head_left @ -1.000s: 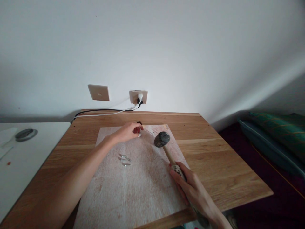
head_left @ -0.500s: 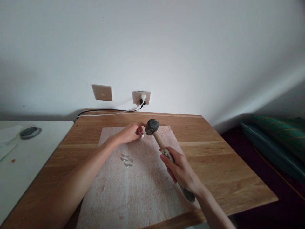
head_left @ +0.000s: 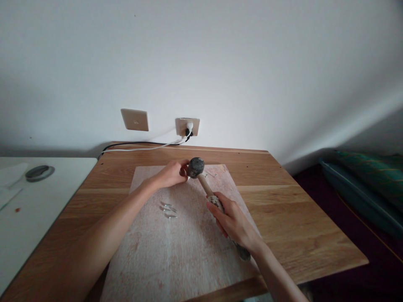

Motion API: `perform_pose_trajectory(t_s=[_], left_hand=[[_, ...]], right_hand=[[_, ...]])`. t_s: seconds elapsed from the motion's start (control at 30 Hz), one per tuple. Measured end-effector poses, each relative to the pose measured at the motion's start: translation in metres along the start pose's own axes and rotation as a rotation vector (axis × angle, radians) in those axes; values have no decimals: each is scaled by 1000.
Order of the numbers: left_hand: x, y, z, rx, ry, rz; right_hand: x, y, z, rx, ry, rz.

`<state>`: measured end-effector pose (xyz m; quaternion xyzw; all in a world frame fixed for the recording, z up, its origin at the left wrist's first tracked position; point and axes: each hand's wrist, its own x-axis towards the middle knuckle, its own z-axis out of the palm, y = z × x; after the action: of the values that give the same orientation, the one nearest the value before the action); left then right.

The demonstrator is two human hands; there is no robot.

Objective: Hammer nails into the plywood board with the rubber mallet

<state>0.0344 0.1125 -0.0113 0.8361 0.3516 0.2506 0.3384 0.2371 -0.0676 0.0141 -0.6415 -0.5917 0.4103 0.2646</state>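
My right hand (head_left: 232,222) grips the wooden handle of a hammer (head_left: 204,186). Its dark head (head_left: 195,167) sits low over the far part of a pale wooden board (head_left: 185,243). My left hand (head_left: 171,173) is pinched closed right beside the hammer head, holding something small that I cannot make out. A few small shiny metal pieces (head_left: 168,210) lie on the board between my arms.
The board lies on a wooden table (head_left: 302,226). A wall socket (head_left: 187,126) with a white plug and cables sits behind it, with a switch plate (head_left: 135,119) to its left. A white surface (head_left: 34,201) with a round grey object (head_left: 39,172) adjoins on the left. Cushions (head_left: 365,180) lie at right.
The hammer swung left and down, from the board's right side to just beside my left hand. My right hand moved forward with it. The left hand stayed in place.
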Motion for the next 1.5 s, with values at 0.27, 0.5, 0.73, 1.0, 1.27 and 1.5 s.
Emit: perform_pose_trajectory(t_s=[0.27,0.5,0.73,1.0,1.27,1.5], left_hand=[[0,-4,2,-12,14,10],[-1,-6,3,-53,7,3],[0,-8,4,-75,25,-14],[1,-7,2,-69,30,14],[3,-15,-3,-193,-93,-48],[-23,6,-50,153,-367,36]], right_hand=[[-1,1,1,-7,3,-15],[-2,0,1,13,11,-19],[-3,1,0,-5,8,1],[-4,3,1,20,-8,23],[-16,2,-2,38,18,8],[-51,24,-3,27,9,126]])
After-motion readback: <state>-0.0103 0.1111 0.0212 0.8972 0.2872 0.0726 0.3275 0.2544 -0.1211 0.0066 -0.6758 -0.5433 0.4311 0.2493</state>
